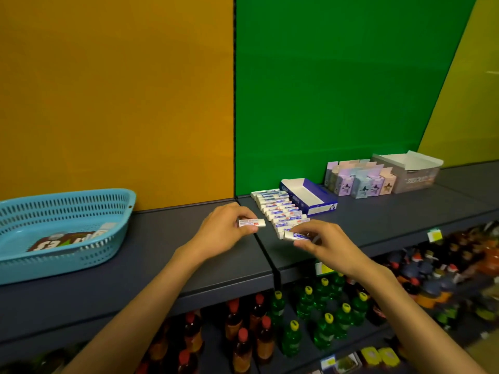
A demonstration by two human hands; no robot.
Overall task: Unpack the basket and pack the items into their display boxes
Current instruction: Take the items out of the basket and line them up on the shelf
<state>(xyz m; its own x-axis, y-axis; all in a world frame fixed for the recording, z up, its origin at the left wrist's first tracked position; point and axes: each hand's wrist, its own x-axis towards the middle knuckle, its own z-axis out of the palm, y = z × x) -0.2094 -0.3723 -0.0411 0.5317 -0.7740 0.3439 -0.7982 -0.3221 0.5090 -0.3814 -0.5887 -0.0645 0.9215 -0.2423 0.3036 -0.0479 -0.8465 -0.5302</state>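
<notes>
1. My left hand (225,228) pinches 1 small white box (251,222) above the shelf (151,255).
2. My right hand (322,242) grips a 2nd box (297,235), tilted, just beside the near end of the row (278,210) of like boxes lying on the shelf.
3. The blue display box (310,197) lies open, touching the row's right side.
4. The basket (63,230) sits well left, with a brown packet (62,241) inside.
5. Pastel cartons (361,180) and a grey box (413,175) stand further right.

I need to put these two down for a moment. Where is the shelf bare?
Bare shelf lies between the blue basket and the left hand, and right of the blue display box. The white box row is crowded.
</notes>
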